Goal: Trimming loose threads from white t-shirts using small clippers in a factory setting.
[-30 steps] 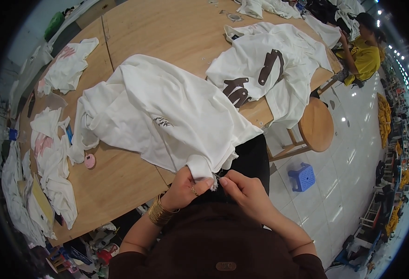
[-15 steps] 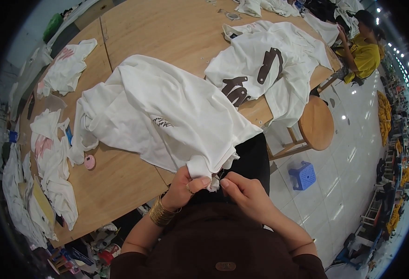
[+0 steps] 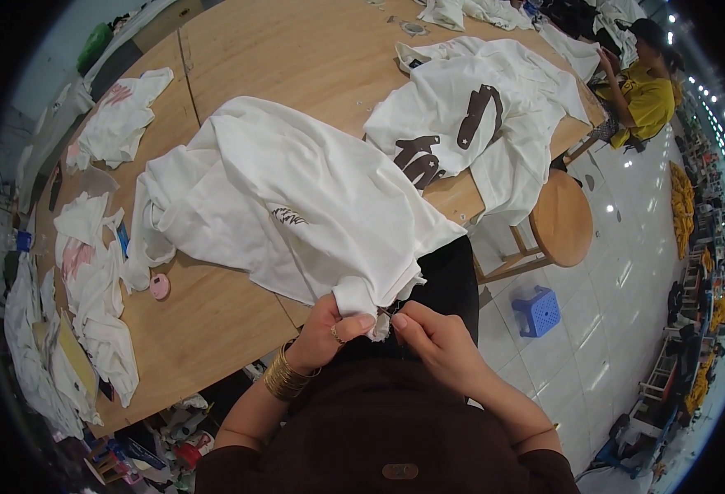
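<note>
A white garment (image 3: 297,181) with a small dark print is spread over the near table edge, one end drawn toward me. My left hand (image 3: 323,333), with a ring and gold bangles at the wrist, is closed on the bunched, rough-edged end of it. Right beside it, my right hand (image 3: 437,342) is pinched shut with thumb and forefinger at that frayed edge. A small, thin, dark thing shows near those fingertips, too small to make out. Farther right on the table lies a second white garment (image 3: 535,82) with dark brown patches.
The wooden table (image 3: 280,49) holds white pieces with pinkish marks (image 3: 119,123) at the left and a pink round object (image 3: 159,286). To the right stand a round wooden stool (image 3: 560,218) and a blue plastic stool (image 3: 537,311). A person in yellow (image 3: 647,103) sits at the far right.
My right hand's fingertips have shifted slightly at the frayed edge. My left hand keeps its hold, and the garment lies almost the same.
</note>
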A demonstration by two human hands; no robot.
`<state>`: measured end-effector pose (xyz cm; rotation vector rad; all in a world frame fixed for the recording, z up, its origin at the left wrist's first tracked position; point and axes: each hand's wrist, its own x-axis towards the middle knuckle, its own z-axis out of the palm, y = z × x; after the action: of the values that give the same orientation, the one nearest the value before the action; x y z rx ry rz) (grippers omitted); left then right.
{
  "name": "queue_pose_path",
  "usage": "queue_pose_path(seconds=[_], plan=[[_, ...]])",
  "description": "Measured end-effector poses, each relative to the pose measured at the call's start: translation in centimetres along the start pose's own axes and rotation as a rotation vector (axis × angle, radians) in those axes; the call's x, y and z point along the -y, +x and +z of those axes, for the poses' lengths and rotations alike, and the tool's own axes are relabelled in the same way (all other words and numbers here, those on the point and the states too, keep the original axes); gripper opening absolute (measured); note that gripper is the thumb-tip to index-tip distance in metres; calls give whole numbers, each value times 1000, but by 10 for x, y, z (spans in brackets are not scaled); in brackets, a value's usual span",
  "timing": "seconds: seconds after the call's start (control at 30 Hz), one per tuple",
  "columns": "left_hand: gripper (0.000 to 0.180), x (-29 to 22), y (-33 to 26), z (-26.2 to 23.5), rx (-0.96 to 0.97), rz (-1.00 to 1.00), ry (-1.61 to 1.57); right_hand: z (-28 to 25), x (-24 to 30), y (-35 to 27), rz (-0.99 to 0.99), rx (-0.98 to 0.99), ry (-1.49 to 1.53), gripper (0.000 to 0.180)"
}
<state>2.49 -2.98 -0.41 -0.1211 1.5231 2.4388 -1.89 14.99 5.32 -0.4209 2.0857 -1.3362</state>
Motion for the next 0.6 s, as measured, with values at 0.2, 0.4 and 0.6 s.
queue_pose_path(seconds=[0.2, 0.4, 0.6], plan=[[18, 1, 2, 1, -1, -5, -40, 0, 1, 0, 21, -19, 25, 27], [18, -2, 3, -3, 23, 7, -10, -2, 4, 1, 78, 12, 32, 30], [20, -4, 4, -3, 42, -2, 4, -3, -1, 3, 64, 35, 97, 32]])
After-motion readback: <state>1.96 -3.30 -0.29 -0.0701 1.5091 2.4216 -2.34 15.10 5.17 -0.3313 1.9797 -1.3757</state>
